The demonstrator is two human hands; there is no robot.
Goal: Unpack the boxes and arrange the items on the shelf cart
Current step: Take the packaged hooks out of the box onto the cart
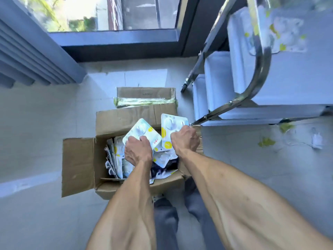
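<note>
The left hand (137, 150) and right hand (185, 139) each hold a white packet (142, 131) above the open box (81, 165).

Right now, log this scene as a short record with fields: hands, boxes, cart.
left hand: grips a white packet over the open box
right hand: grips another white packet, upright
open box: on the floor, flaps out, more packets inside
second box: behind the first, also open
shelf cart: to the right, with white trays and a packet on top
</note>
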